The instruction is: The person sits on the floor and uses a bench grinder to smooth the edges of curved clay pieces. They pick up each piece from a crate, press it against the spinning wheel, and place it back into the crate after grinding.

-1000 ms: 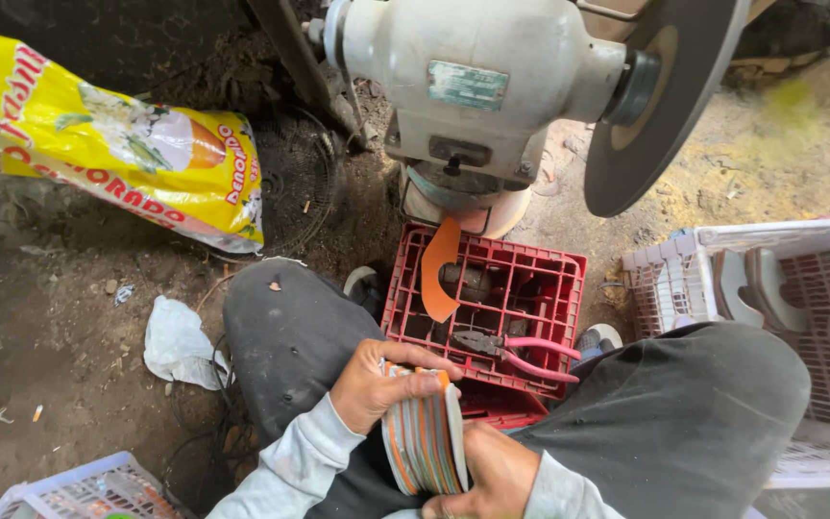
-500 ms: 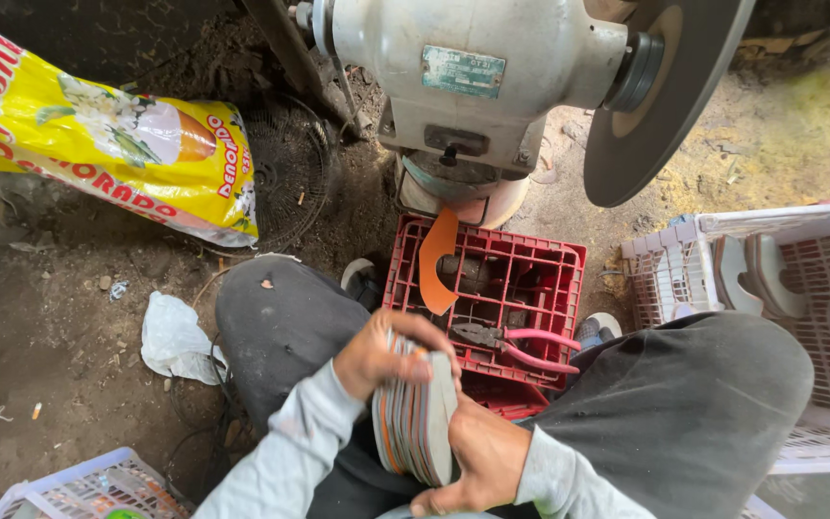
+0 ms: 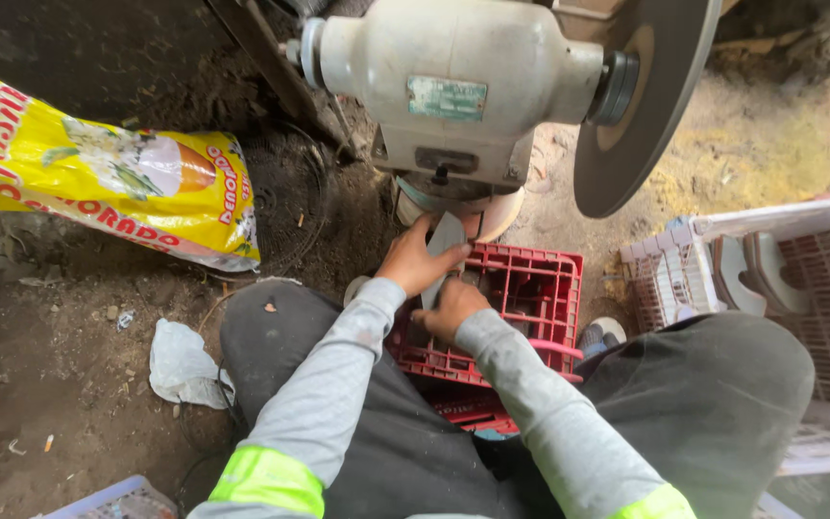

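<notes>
Both hands have gone forward off our lap, where half a second back they held a fanned stack of flat discs; that stack is out of view now. Our left hand is up over the far rim of the red crate, fingers curled round the upper part of a flat grey piece, thumb across its face, so closed on it. Our right hand sits just below, knuckles up, clamped on the lower end of the same piece. We read the grey piece as standing nearly upright, tilted slightly, its top just under the pale base of the bench grinder. We cannot tell if it touches the base. Grinder's dark wheel hangs to the right, well apart from both hands. Change suggests one piece singled out and brought toward the machine. Further out: yellow printed sack on dirt at left, crumpled white rag beside our knee, white plastic basket at right.
</notes>
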